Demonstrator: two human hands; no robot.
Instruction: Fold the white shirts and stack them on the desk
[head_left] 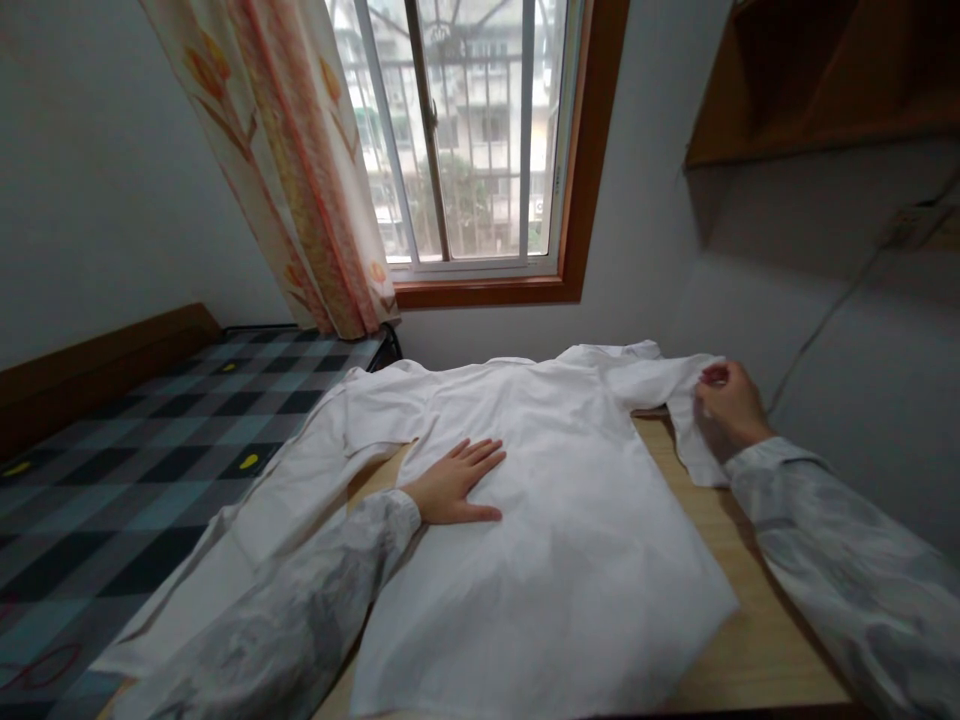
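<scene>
I'm steadying a white shirt [547, 490] and pinching its sleeve [652, 380].

My right hand [729, 402] is gripping the sleeve by the table's [757, 650] right edge; my left hand [456, 485] is lying open, fingers spread, on the shirt, which is running down to the near edge. Pressing lightly while easing creases outward should be working best.

No readable text, brand or number, the white shirt [540, 490] included. Plaid bedding [161, 500] on the left carries small yellow marks [248, 461] and, at its near left edge, a red looping line [73, 660], none legible as lettering. Wall socket [912, 227] on the right too dark and blurred for markings; buildings [480, 130] beyond the far window [529, 140] washed out.
</scene>
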